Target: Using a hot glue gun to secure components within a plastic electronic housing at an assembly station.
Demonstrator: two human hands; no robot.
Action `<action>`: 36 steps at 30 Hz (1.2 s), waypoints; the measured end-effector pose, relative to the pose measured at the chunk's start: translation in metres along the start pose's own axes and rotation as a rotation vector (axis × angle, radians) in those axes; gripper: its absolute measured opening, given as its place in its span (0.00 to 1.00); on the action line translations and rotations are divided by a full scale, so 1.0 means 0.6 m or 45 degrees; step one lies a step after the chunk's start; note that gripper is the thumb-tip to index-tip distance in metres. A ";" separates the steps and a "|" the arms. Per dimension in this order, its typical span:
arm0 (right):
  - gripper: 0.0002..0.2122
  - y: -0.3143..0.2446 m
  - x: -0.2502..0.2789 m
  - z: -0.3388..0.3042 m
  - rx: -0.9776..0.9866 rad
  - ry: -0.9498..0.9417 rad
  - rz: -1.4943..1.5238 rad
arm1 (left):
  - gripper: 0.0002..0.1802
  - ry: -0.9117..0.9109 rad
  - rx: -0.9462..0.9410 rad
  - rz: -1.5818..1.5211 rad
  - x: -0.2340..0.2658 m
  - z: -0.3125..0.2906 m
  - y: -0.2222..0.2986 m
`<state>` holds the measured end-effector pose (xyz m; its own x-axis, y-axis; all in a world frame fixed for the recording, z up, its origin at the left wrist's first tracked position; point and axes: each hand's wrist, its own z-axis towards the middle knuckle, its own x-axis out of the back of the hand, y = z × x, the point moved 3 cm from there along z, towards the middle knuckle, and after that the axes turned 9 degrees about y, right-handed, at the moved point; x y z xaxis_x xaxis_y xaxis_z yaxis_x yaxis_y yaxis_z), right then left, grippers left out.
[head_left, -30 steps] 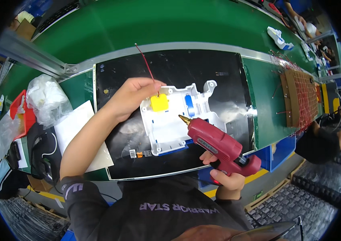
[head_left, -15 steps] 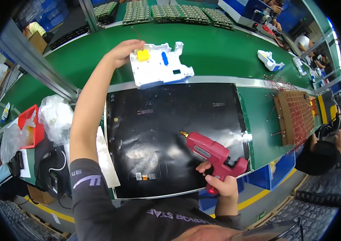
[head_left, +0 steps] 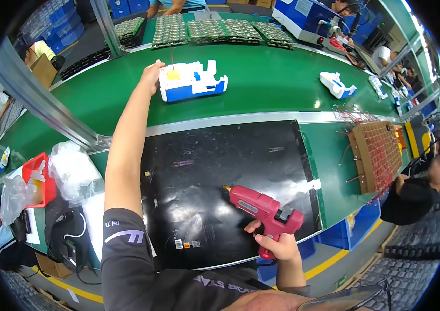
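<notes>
While the left hand [head_left: 151, 78] is out over the green bench [head_left: 266, 78], where's the white-and-blue plastic housing [head_left: 191, 92]?

Beyond the black mat [head_left: 204, 155], looks set on the bench. Left fingers touch its left edge; can't tell if they grip.

Right hand [head_left: 280, 248]?

Fingers wrapped round the red hot-glue gun [head_left: 255, 203], nozzle over the mat, well apart from the housing.

Done, left?

Yellow block [head_left: 173, 75] sits inside, red wire [head_left: 172, 58] standing up from it; that looks done. Glue: too small to tell. Unfitted red wires [head_left: 386, 145] sit in the cardboard holder [head_left: 363, 160] at right.
</notes>
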<state>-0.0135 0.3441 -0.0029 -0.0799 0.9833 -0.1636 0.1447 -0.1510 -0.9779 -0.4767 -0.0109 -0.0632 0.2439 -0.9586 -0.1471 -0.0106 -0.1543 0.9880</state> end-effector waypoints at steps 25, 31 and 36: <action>0.20 0.016 -0.003 -0.015 0.049 -0.098 0.056 | 0.38 0.013 0.131 0.516 0.158 -0.161 0.034; 0.19 0.016 -0.001 -0.009 0.066 -0.098 0.068 | 0.35 0.344 0.007 0.379 0.130 -0.270 0.109; 0.12 0.008 0.003 -0.003 0.079 -0.086 0.075 | 0.30 0.289 -0.503 0.427 0.119 -0.419 0.128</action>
<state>-0.0112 0.3453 -0.0075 -0.1397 0.9638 -0.2272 0.0896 -0.2162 -0.9722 -0.2166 -0.0312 0.0144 0.4928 -0.8573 0.1487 0.2298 0.2931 0.9281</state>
